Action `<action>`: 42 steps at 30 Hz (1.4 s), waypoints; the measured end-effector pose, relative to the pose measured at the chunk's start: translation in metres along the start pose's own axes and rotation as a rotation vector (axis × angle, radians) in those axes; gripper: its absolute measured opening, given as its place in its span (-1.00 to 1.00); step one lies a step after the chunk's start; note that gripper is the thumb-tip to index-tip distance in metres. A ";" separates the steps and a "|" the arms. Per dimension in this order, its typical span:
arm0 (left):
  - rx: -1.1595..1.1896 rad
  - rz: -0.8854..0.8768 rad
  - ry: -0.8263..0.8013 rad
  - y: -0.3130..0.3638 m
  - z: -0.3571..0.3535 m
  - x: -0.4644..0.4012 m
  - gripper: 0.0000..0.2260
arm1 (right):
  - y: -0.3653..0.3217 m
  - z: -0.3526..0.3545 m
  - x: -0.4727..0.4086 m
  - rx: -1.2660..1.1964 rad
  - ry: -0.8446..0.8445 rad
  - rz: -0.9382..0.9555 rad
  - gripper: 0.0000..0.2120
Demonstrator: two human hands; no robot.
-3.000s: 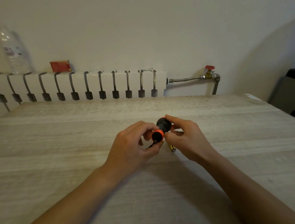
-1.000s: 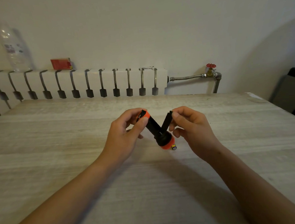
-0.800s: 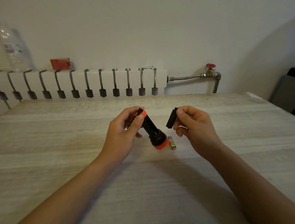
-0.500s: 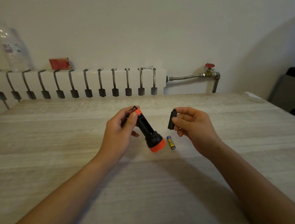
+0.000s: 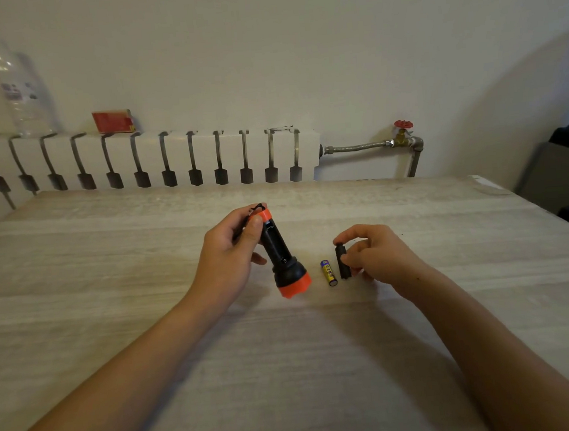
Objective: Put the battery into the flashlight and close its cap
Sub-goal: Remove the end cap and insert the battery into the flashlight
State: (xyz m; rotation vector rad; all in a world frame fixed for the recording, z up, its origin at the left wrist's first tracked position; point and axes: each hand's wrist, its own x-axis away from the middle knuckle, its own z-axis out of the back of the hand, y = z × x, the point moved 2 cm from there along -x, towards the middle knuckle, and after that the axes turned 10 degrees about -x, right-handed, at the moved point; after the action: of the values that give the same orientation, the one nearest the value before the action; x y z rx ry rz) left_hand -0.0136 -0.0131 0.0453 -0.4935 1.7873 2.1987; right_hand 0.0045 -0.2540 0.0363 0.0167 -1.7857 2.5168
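Left hand [image 5: 226,254] grips the open flashlight [image 5: 279,253]; right hand [image 5: 376,253] pinches its cap [image 5: 342,262].

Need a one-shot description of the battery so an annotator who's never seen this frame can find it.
Start at the wooden table and find the two hands near its middle. Between the flashlight in the left hand and the black cap in the right hand, the battery lies flat on the table. It is the only blue-and-yellow item, and nobody is holding it.

Both forearms are bare from the lower frame edge to the wrists, with no sleeve showing. The left hand [image 5: 226,258] and right hand [image 5: 379,258] are bare, without gloves, rings or watch.
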 end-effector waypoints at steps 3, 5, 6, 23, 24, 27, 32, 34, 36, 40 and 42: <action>0.002 0.000 -0.003 0.000 0.000 0.000 -0.80 | 0.002 0.000 -0.002 0.062 -0.004 -0.015 -0.77; 0.002 -0.003 -0.003 0.001 0.000 0.000 -0.80 | 0.003 0.001 -0.004 0.096 0.001 -0.016 -0.78; 0.001 -0.004 -0.004 0.001 0.000 0.000 -0.80 | 0.004 0.001 -0.005 0.117 0.009 -0.011 -0.78; 0.007 -0.004 -0.027 0.001 -0.001 0.001 -0.79 | 0.017 -0.003 -0.013 0.357 0.028 0.059 -0.80; 0.006 -0.003 -0.028 0.000 -0.001 0.001 -0.79 | 0.017 -0.003 -0.014 0.357 0.028 0.058 -0.81; -0.002 0.002 -0.027 0.000 -0.001 0.001 -0.78 | 0.018 -0.003 -0.014 0.372 0.032 0.061 -0.81; -0.007 0.003 -0.031 0.000 -0.001 0.000 -0.79 | 0.017 -0.004 -0.013 0.394 0.034 0.102 -0.78; -0.004 0.001 -0.033 0.000 0.000 0.001 -0.79 | 0.016 -0.005 -0.012 0.399 0.031 0.131 -0.79; -0.004 0.002 -0.036 -0.001 0.000 0.001 -0.79 | 0.015 -0.007 -0.011 0.395 0.017 0.156 -0.80; -0.007 0.001 -0.036 -0.001 -0.001 0.000 -0.79 | 0.013 -0.013 -0.006 0.423 -0.017 0.195 -0.74; -0.007 0.001 -0.037 -0.001 -0.001 0.000 -0.78 | 0.012 -0.016 -0.004 0.447 -0.043 0.193 -0.71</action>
State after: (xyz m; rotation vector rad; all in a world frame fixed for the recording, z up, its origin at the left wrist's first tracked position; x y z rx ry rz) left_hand -0.0134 -0.0136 0.0437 -0.4507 1.7629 2.2008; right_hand 0.0086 -0.2432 0.0192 -0.0866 -1.2514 3.0211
